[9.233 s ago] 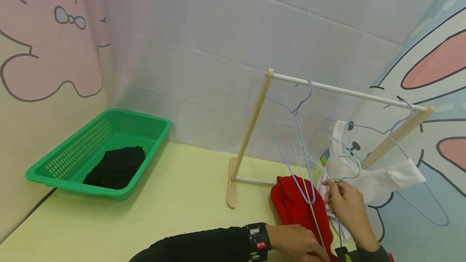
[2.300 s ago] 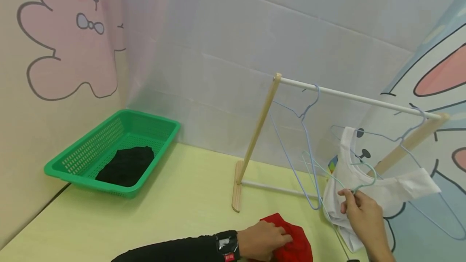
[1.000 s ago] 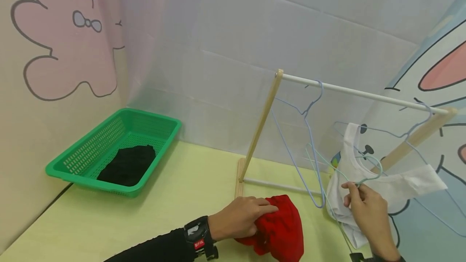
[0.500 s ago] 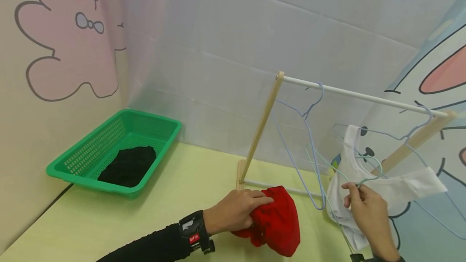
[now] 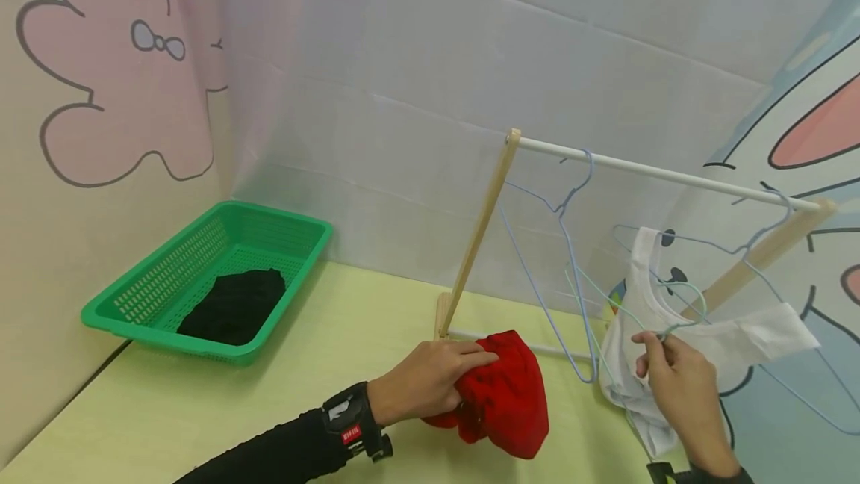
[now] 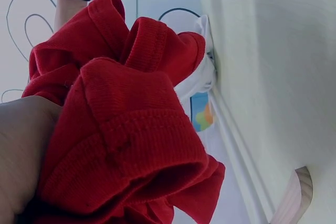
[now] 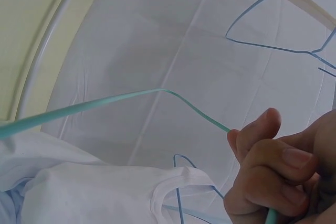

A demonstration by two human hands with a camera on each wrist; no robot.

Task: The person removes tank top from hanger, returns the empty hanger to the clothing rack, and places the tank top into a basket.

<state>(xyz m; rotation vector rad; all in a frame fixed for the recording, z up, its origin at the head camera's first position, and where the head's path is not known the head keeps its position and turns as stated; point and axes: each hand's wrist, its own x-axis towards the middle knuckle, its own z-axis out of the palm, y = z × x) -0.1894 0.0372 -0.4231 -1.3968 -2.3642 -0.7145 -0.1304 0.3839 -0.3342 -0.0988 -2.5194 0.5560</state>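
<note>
My left hand (image 5: pixel 430 382) grips a bunched red garment (image 5: pixel 505 394) with ribbed edges, held over the table in front of the rack. In the left wrist view the red garment (image 6: pixel 131 124) fills the middle, its folded ribbed opening facing the camera. My right hand (image 5: pixel 680 387) pinches a mint-green wire hanger (image 5: pixel 618 306) near the base of its hook. The right wrist view has the hanger's arm (image 7: pixel 105 99) running left from the curled fingers (image 7: pixel 268 177). Behind that hand a white top (image 5: pixel 672 342) hangs on a blue hanger (image 5: pixel 712 246).
A clothes rack with a white rail (image 5: pixel 672 175) and wooden posts (image 5: pixel 478 234) stands at the back right. Another blue hanger (image 5: pixel 571 245) hangs bare from it. At the left a green basket (image 5: pixel 302 264) holds a black cloth (image 5: pixel 235 308). The table (image 5: pixel 363 320) is pale yellow.
The red garment has come off the green hanger's area, moving left and then up in my left hand. My right hand keeps its pinch on the green hanger.
</note>
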